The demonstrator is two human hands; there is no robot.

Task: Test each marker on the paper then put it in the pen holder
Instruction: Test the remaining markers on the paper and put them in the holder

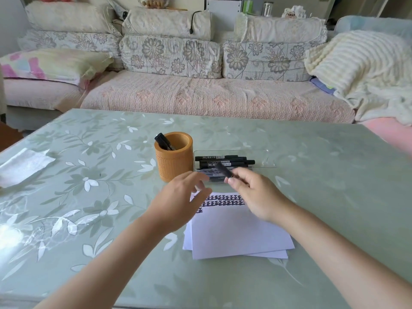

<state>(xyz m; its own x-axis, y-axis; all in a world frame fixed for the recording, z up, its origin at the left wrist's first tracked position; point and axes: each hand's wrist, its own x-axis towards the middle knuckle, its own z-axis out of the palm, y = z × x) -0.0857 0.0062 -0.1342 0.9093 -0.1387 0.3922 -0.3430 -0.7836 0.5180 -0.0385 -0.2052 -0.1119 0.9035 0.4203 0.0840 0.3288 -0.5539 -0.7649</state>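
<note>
Right hand (256, 195) pinches slim black marker (224, 170), motion-blurred, above far edge of white paper sheets (234, 233). Left hand (178, 197) released, fingers loose, near tan cylindrical pen holder (176, 162).

Home living room: floral sofa (178, 63) behind coffee table (312, 175).

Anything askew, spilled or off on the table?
Only the paper stack: sheets are fanned, lower corners poking out under the top one. Pen holder stands upright, markers lie in the clear tray; nothing spilled.
</note>
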